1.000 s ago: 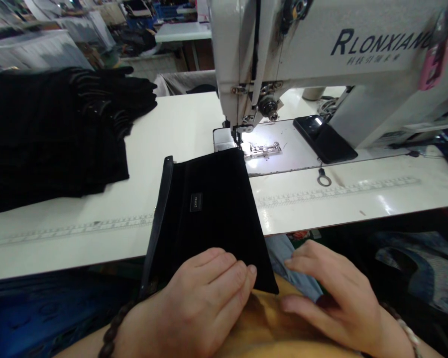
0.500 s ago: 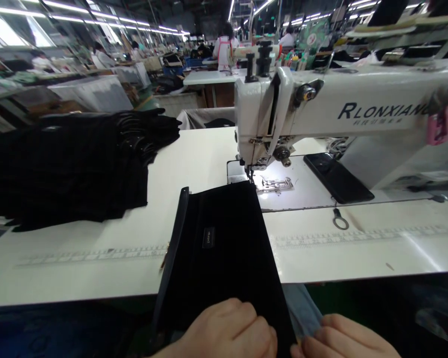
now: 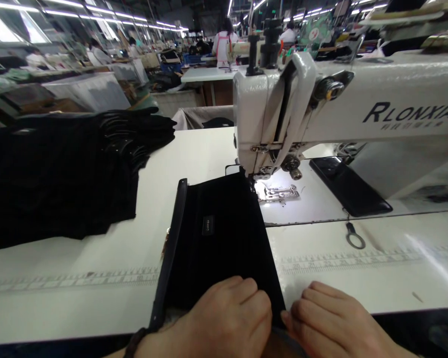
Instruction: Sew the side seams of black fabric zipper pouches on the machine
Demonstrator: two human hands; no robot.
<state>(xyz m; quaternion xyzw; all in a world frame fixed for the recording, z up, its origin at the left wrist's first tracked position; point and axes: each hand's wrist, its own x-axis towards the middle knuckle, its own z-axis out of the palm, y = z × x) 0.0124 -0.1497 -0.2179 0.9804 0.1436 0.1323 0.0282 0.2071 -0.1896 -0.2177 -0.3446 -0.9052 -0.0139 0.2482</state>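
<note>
A black fabric panel (image 3: 227, 238), with a small label patch (image 3: 208, 225) and a dark smooth trim strip (image 3: 169, 253) down its left side, lies on the white table. Its far right corner sits at the needle area of a white sewing machine (image 3: 269, 114). My left hand (image 3: 231, 313) is closed on the near part of the panel, knuckles up. Beside it, my right hand (image 3: 324, 318) pinches the panel's near right edge, fingers curled. A gold-coloured metal piece (image 3: 166, 242) pokes out past the trim. The undersides of both hands are hidden.
A stack of black fabric pieces (image 3: 59, 174) lies on the left. A black phone (image 3: 349, 186) rests by the machine's base, with a ring strap (image 3: 355, 238) near it. Ruler tape (image 3: 321, 261) runs along the table. Other people work in the background.
Both hands and the panel have moved forward toward the machine, so the hands now are over the table's front part. The view has shifted closer to the machine.
</note>
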